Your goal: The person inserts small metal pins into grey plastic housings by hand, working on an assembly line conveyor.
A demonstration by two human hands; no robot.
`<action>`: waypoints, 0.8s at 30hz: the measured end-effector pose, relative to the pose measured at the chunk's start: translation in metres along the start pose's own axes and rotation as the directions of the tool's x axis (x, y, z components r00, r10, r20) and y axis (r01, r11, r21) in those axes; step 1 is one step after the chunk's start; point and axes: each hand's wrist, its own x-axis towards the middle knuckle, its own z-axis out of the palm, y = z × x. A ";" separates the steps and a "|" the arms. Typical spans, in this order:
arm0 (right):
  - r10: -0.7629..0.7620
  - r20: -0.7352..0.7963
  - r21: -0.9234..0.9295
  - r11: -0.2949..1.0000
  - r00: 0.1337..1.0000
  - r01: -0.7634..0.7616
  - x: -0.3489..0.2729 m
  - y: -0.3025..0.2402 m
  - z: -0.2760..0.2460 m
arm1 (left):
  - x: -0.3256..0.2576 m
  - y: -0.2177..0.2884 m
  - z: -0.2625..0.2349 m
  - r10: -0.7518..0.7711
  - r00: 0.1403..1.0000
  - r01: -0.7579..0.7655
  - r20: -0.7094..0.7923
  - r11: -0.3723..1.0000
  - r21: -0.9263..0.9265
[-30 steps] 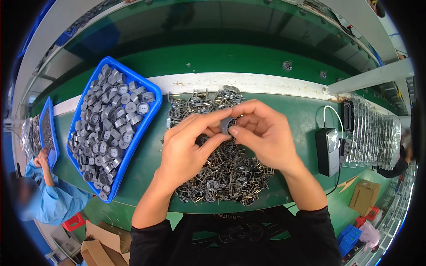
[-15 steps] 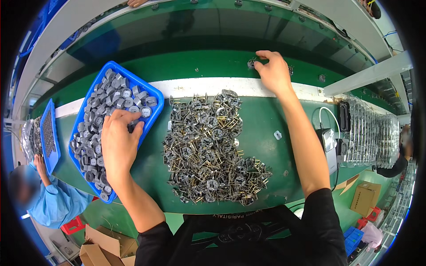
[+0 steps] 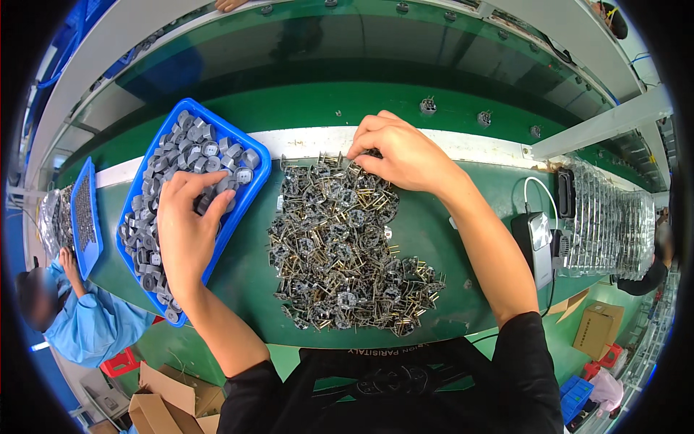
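My left hand [image 3: 184, 231] is over the blue tray [image 3: 262, 155] of round grey plastic caps [image 3: 243, 175]. Its thumb and forefinger are apart, with caps visible between and beneath them. At the far edge of a heap of small pronged metal parts [image 3: 340, 246], my right hand [image 3: 401, 152] has its fingers curled together over one pronged part [image 3: 373, 152]; the fingers partly hide it. On the green belt beyond the white rail sits a grey-capped pronged part [image 3: 428, 105], standing with its pins up.
More capped parts [image 3: 484, 118] stand along the belt to the right. A white device with a cable [image 3: 538, 235] and stacked clear plastic trays [image 3: 607, 220] occupy the right side. A co-worker in a blue sleeve [image 3: 97, 325] sits at left beside another blue tray [image 3: 87, 217].
My right hand has let go of the part on the belt and come left and nearer, to the heap. My left thumb and forefinger have spread a little. Parts on the belt have shifted right.
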 end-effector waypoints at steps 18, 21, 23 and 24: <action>0.455 -0.015 0.954 0.275 0.890 -0.124 -0.071 -0.031 0.003 | -0.005 0.046 0.034 -0.110 0.959 0.280 0.260 0.245 -0.928; 0.481 -0.015 0.885 0.414 0.876 -0.213 -0.075 -0.037 0.000 | -0.012 0.062 0.044 0.082 0.903 0.421 0.422 0.027 -0.907; 0.474 -0.072 0.905 0.402 0.877 -0.143 -0.076 -0.043 0.000 | -0.016 0.073 0.046 0.153 0.877 0.453 0.456 0.057 -0.890; 0.428 -0.099 0.897 0.429 0.899 -0.105 -0.078 -0.046 -0.001 | -0.019 0.075 0.049 0.178 0.886 0.412 0.429 0.126 -0.903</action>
